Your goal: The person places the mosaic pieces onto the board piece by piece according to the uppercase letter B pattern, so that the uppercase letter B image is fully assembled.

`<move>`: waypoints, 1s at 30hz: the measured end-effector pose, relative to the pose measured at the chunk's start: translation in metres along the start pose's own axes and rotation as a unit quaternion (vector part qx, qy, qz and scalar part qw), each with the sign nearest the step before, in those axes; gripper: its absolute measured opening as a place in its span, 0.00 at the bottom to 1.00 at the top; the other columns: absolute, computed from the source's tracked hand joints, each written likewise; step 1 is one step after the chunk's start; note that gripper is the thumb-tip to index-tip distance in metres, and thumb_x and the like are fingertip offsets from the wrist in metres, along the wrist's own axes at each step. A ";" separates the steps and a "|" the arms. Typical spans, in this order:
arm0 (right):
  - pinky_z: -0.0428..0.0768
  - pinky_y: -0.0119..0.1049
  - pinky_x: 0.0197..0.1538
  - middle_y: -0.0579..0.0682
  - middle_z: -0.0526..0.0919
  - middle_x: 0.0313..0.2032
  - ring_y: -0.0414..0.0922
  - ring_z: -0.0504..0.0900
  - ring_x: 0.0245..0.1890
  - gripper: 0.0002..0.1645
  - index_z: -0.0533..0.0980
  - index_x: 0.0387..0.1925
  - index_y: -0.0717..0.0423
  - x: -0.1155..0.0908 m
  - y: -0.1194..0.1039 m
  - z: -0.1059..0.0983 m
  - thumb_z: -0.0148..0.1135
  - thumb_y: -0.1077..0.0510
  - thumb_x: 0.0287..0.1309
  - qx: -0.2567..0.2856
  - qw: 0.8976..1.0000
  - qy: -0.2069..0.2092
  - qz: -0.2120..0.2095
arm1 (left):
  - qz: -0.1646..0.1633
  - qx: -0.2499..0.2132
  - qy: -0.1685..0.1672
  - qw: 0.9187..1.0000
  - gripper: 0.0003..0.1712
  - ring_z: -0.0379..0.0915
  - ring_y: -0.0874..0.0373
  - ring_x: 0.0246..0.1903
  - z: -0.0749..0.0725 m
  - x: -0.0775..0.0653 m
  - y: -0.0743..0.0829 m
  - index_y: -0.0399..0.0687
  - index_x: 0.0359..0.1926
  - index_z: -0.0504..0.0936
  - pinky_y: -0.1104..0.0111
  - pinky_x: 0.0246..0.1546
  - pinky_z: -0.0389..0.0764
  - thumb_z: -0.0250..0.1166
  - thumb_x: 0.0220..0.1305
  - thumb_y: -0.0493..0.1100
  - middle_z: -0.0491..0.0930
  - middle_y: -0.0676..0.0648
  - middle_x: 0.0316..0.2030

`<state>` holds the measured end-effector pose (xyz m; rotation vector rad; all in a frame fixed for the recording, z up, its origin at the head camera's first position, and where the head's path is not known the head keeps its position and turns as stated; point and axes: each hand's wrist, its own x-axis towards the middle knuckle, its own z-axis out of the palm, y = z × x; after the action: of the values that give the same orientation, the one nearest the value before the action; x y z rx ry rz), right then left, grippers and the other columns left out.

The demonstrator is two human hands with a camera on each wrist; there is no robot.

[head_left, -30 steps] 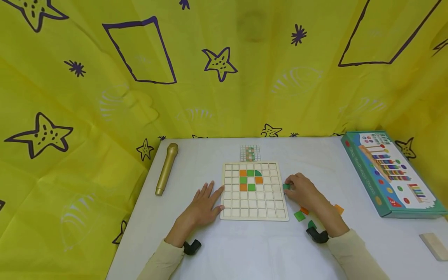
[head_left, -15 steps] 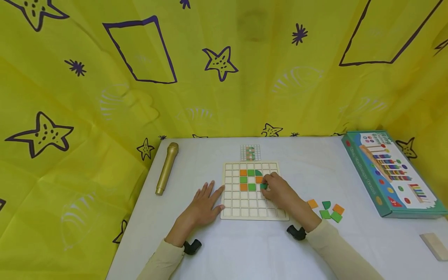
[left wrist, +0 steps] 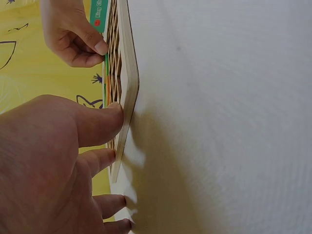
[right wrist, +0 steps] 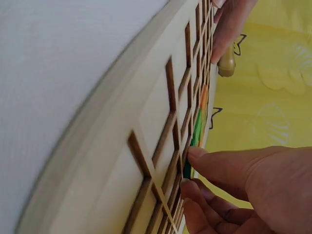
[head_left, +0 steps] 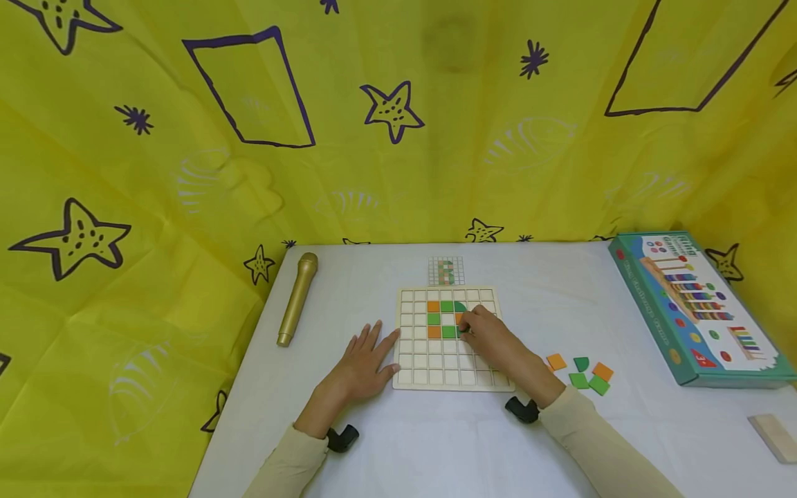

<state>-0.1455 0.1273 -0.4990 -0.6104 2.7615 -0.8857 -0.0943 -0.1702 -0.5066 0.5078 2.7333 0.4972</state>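
Yellow cloth (head_left: 339, 166) w/ dark star & box outlines hangs behind a white table (head_left: 423, 443). Far L on table: gold mic (head_left: 297, 299), lying at a slant, head end twd cloth.

Next, L hand (head_left: 364, 366), palm down, fingers spread & approx straight, gripping nothing; thumb & index touch board's L edge, other fingertips on table. Black band (head_left: 342, 439) at that wrist, by the sleeve cuff.

Board (head_left: 429, 377) = pale wood grid, flat, mid-table. Small card (head_left: 445, 271) w/ printed pattern lies just past its far edge. Tiles on board, L to R: top row orange, green, dk green quarter-round; mid row green, pale cell, orange (partly hid by R hand); bottom row orange, green.

R hand (head_left: 492, 335) is over board, thumb & fingertips pinching a dk green tile (right wrist: 187, 168) down at the grid, R of the bottom green one; its exact shape & whether fully seated, can't tell.

R of board, loose tiles (head_left: 578, 380) on table: 2 orange, 2 green, 1 dk green quarter-round. Then game box (head_left: 703, 311), lying flat at an angle, & wood block (head_left: 774, 437) nr R edge.
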 end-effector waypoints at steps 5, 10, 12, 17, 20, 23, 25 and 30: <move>0.83 0.45 0.51 0.53 0.78 0.44 0.47 0.80 0.44 0.05 0.82 0.45 0.61 0.001 0.002 -0.002 0.62 0.69 0.71 -0.002 1.000 -0.012 0.001 | 0.004 -0.002 0.005 1.000 0.38 0.39 0.32 0.82 -0.001 0.001 0.000 0.52 0.84 0.57 0.38 0.80 0.48 0.54 0.81 0.56 0.46 0.32 0.83; 0.83 0.45 0.51 0.53 0.77 0.45 0.47 0.80 0.44 0.06 0.82 0.45 0.61 0.001 0.004 -0.001 0.61 0.69 0.71 0.004 1.000 -0.010 0.002 | -0.003 -0.001 0.001 1.000 0.38 0.38 0.33 0.83 0.000 0.001 0.001 0.55 0.84 0.56 0.38 0.80 0.46 0.54 0.81 0.58 0.45 0.34 0.84; 0.83 0.44 0.51 0.54 0.77 0.45 0.47 0.80 0.44 0.06 0.82 0.45 0.62 0.000 0.004 -0.001 0.62 0.69 0.71 0.006 1.000 -0.007 -0.001 | -0.005 -0.001 0.000 1.000 0.38 0.37 0.33 0.83 0.000 0.002 0.002 0.55 0.84 0.56 0.39 0.80 0.46 0.53 0.81 0.58 0.45 0.34 0.84; 0.84 0.47 0.52 0.54 0.77 0.46 0.49 0.81 0.45 0.07 0.83 0.46 0.62 -0.003 0.006 -0.006 0.64 0.68 0.70 0.006 1.000 -0.004 -0.006 | -0.007 0.000 0.000 1.000 0.38 0.38 0.33 0.83 0.000 0.001 0.003 0.55 0.84 0.56 0.39 0.80 0.47 0.53 0.81 0.58 0.45 0.34 0.84; 0.84 0.50 0.55 0.54 0.77 0.47 0.51 0.82 0.49 0.08 0.83 0.49 0.61 -0.009 0.010 -0.015 0.66 0.65 0.70 0.002 1.000 0.000 0.009 | -0.008 0.000 0.000 1.000 0.38 0.37 0.34 0.83 -0.001 0.001 0.003 0.55 0.84 0.56 0.39 0.80 0.47 0.54 0.81 0.58 0.45 0.34 0.84; 0.84 0.53 0.56 0.57 0.78 0.50 0.54 0.82 0.50 0.12 0.82 0.52 0.62 -0.018 0.016 -0.029 0.66 0.63 0.71 0.002 0.999 0.001 0.033 | -0.007 0.002 0.001 1.000 0.38 0.38 0.34 0.83 0.000 0.001 0.001 0.55 0.84 0.56 0.39 0.80 0.47 0.54 0.81 0.58 0.45 0.34 0.84; 0.83 0.54 0.55 0.59 0.78 0.51 0.55 0.82 0.50 0.13 0.81 0.54 0.63 -0.026 0.022 -0.040 0.66 0.62 0.71 0.001 0.999 0.001 0.048 | -0.005 0.004 0.002 1.000 0.38 0.38 0.34 0.83 0.001 0.001 0.000 0.55 0.84 0.57 0.39 0.80 0.47 0.54 0.81 0.58 0.45 0.34 0.84; 0.82 0.57 0.54 0.63 0.77 0.52 0.59 0.80 0.50 0.16 0.80 0.55 0.64 -0.052 0.045 -0.069 0.65 0.60 0.71 0.005 0.996 -0.005 0.093 | -0.004 0.004 0.005 1.000 0.38 0.38 0.34 0.83 0.002 0.003 -0.001 0.55 0.84 0.57 0.39 0.80 0.47 0.53 0.81 0.58 0.45 0.34 0.84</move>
<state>-0.1330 0.2186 -0.4680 -0.3482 2.7467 -0.8525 -0.0961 -0.1693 -0.5096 0.4974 2.7470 0.4896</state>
